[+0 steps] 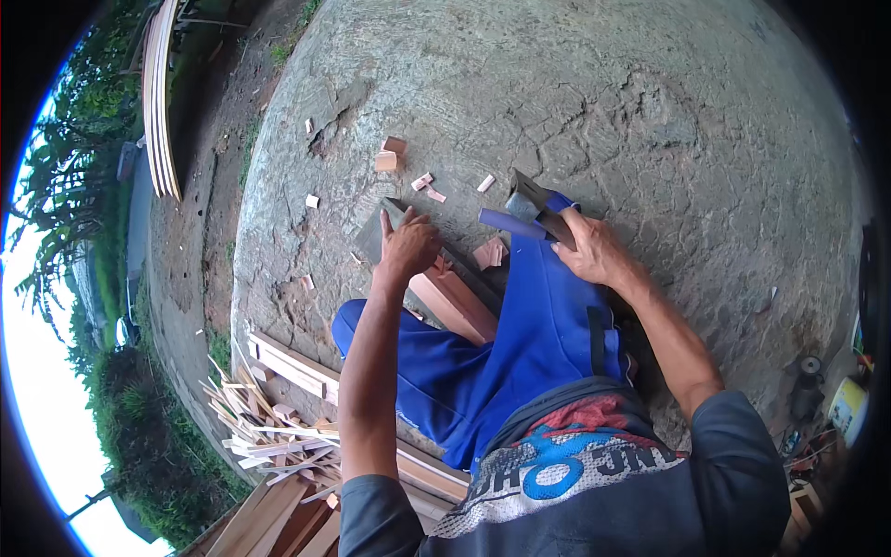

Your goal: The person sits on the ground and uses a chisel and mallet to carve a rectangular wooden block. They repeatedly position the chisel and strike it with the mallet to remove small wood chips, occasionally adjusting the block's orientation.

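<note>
My left hand point(408, 246) rests on a flat grey piece point(369, 239), with its fingers apart and the index finger stretched forward. Just below it, a squared reddish timber point(455, 302) extends back between my legs, its near end hidden by the blue trousers. A dark strip point(473, 277) runs along the timber's right side. My right hand point(589, 251) is closed round the dark handle of a hammer-like tool point(529, 200), whose metal head is above my right knee. Under that head a blue-purple rod point(509, 223), perhaps a chisel handle, lies across the knee.
Small wood blocks point(388, 160) and chips point(429, 186) lie on the rough concrete floor point(557, 84). At the lower left are a pile of thin offcuts point(278, 432) and some boards point(292, 367). Long planks point(160, 111) stand at upper left; a white bucket point(846, 407) is far right.
</note>
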`<state>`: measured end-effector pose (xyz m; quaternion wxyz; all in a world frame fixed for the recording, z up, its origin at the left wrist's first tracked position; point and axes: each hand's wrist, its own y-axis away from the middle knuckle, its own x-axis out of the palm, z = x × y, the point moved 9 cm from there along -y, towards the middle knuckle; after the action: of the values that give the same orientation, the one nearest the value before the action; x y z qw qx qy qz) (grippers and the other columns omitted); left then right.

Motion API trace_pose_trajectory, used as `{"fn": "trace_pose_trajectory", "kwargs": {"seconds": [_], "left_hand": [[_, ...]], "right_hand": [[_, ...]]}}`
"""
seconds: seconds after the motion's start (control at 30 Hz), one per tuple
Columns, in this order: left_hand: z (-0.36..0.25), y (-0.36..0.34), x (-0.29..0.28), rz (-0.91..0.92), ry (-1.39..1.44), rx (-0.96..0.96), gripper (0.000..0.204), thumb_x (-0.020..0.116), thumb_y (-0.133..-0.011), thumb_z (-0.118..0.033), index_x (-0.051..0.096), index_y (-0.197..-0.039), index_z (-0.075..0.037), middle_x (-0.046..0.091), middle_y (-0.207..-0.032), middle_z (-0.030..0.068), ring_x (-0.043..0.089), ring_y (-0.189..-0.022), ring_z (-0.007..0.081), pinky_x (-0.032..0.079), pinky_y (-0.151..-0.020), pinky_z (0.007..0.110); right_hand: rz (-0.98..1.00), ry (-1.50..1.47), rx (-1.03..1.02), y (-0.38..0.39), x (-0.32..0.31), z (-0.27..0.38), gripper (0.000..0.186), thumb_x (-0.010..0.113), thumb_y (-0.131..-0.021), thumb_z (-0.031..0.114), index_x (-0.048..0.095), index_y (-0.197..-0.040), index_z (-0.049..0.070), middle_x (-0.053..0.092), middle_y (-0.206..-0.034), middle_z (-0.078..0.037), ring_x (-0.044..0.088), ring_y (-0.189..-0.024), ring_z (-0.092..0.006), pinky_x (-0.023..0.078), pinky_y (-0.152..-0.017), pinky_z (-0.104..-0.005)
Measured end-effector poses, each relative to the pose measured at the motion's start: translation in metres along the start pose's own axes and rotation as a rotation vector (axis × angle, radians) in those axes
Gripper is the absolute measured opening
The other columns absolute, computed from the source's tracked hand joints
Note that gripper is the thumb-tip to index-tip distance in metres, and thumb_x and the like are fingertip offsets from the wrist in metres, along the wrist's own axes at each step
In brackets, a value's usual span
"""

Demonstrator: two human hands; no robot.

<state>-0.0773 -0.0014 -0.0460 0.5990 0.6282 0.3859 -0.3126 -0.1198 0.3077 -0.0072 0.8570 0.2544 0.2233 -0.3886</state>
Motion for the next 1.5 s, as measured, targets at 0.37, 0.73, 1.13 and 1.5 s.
{"fn": "trace_pose_trajectory", "kwargs": {"seconds": [0.37,0.73,1.13,1.5], "left_hand": [[-0.024,-0.018,0.076,0.268,-0.182,0.126,0.023,0.070,-0.086,-0.030,0.082,-0.098,-0.015,0.077,-0.116,0.0110,0.072,-0.110,0.0325,0.053,-0.097,0.049],[0.013,0.130,0.047,-0.588,0.932,-0.691,0.127,0.082,-0.089,-0.049,-0.001,-0.163,0.012,0.006,-0.171,0.0360,0.009,-0.161,0.0441,0.012,-0.131,0.046],[-0.055,0.168,0.185,-0.697,1.904,-0.842,0.051,0.072,-0.103,-0.034,0.050,-0.139,-0.005,0.066,-0.123,0.0127,0.065,-0.108,0.0174,0.056,-0.093,0.035],[-0.029,0.152,0.149,-0.560,0.737,-1.051,0.101,0.071,-0.096,-0.058,0.025,-0.167,-0.004,0.037,-0.161,0.0328,0.043,-0.147,0.0407,0.038,-0.120,0.043]], "right_hand": [[0.003,0.057,-0.070,-0.011,0.007,-0.016,0.036,0.073,-0.091,0.020,0.049,-0.110,0.000,0.070,-0.099,-0.030,0.068,-0.099,-0.0520,0.054,-0.083,-0.0584],[0.105,0.104,-0.042,-0.012,0.006,-0.024,0.034,0.071,-0.091,0.015,0.048,-0.110,0.000,0.068,-0.107,-0.028,0.068,-0.101,-0.0507,0.055,-0.085,-0.0569],[0.251,0.013,-0.072,-0.022,0.003,-0.032,0.034,0.070,-0.091,0.015,0.050,-0.114,-0.001,0.067,-0.102,-0.030,0.065,-0.099,-0.0532,0.052,-0.084,-0.0583],[0.235,0.008,-0.021,-0.021,0.007,-0.042,0.034,0.070,-0.091,0.016,0.050,-0.111,-0.002,0.067,-0.100,-0.031,0.066,-0.098,-0.0532,0.052,-0.085,-0.0589]]}}
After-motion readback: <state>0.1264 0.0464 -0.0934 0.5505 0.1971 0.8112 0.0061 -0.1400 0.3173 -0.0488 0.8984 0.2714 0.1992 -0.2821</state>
